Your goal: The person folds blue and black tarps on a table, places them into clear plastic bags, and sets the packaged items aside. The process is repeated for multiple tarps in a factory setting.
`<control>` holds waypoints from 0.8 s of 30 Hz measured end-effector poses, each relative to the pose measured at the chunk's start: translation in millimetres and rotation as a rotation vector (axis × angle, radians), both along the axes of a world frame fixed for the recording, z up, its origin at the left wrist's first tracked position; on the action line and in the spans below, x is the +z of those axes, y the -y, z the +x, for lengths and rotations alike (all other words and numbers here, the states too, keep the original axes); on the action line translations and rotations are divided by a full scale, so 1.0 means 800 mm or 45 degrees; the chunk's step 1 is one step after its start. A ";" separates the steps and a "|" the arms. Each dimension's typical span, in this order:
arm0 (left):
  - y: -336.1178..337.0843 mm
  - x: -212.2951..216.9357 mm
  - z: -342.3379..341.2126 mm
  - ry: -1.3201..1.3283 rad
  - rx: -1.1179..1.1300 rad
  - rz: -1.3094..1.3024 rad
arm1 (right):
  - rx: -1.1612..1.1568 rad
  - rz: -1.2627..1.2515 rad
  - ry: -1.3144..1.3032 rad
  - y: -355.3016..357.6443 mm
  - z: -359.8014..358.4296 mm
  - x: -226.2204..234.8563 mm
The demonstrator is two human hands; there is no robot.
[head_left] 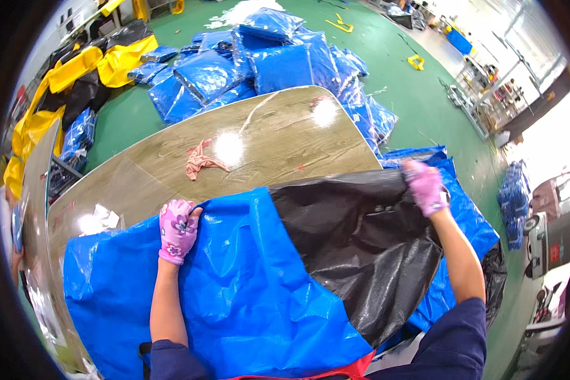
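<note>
A large glossy tarpaulin sheet (234, 272), blue with a black section (354, 234), spreads over the near side of the table in front of me. Its lower edge has a red trim (348, 367). My left hand (178, 231), in a pink and purple flowered fingerless glove, curls closed on the sheet's far blue edge. At the far right corner of the black section is my right hand (426, 188), in a matching glove. Motion smears its fingers, so their grip cannot be made out.
The wood-patterned table (285, 139) holds a crumpled pink cloth (201, 161) and a clear plastic scrap (101, 220). Beyond it lies a heap of wrapped blue packages (215, 76) on the green floor. Yellow and black sheets (76, 69) are piled left; more blue sheeting (465, 209) lies right.
</note>
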State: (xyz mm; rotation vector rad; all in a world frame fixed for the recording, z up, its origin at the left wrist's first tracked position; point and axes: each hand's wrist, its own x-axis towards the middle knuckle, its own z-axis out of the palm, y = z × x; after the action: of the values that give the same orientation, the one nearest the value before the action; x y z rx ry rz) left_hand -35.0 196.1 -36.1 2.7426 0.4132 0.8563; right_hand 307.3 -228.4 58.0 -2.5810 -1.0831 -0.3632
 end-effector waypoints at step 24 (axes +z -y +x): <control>-0.025 -0.026 0.004 -0.154 0.274 0.288 | 0.344 -0.385 -0.365 0.027 -0.205 0.059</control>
State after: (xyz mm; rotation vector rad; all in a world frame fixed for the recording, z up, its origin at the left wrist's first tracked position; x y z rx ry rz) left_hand -32.2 216.1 -56.5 3.0101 0.6846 0.8349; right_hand 143.2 -250.0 105.3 -2.5764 -1.4403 0.2464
